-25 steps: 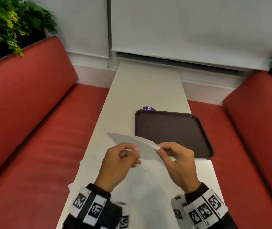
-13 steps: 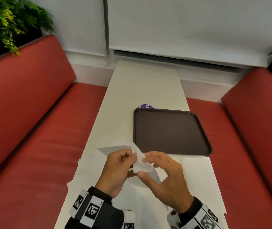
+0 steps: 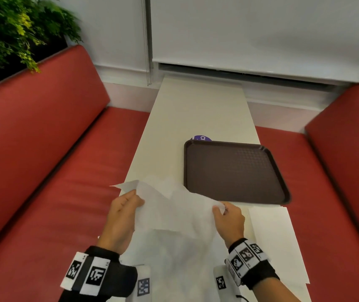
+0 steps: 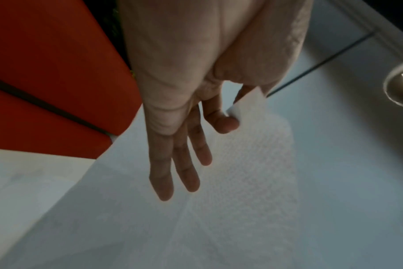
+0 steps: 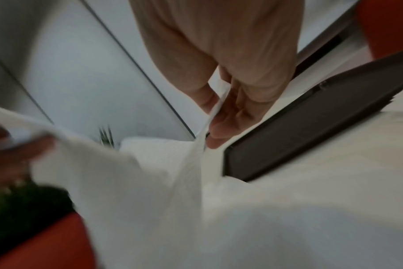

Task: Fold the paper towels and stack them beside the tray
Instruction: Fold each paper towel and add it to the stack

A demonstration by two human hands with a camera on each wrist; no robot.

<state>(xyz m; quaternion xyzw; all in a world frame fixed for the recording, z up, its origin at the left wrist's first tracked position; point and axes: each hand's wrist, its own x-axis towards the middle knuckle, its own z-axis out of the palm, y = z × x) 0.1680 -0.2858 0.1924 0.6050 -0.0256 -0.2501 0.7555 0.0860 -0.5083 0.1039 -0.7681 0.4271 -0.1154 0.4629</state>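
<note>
I hold a white paper towel (image 3: 174,210) stretched between both hands above the table's near end. My left hand (image 3: 128,205) pinches its left corner between thumb and forefinger (image 4: 223,122), the other fingers hanging straight. My right hand (image 3: 224,214) pinches the right corner (image 5: 215,111) just in front of the tray. The towel (image 5: 131,182) sags between them over more white paper towels (image 3: 270,236) lying flat on the table. The dark brown tray (image 3: 233,173) sits empty beyond my right hand, and the tray's edge (image 5: 311,127) shows in the right wrist view.
The narrow white table (image 3: 196,110) runs away to the wall. Red bench seats (image 3: 54,171) flank it on both sides. A purple round object (image 3: 202,138) peeks out behind the tray's far left corner. A green plant (image 3: 10,29) stands at the upper left.
My hands, close together pinching the towel a second ago, have pulled apart sideways. The towel now spreads open between them.
</note>
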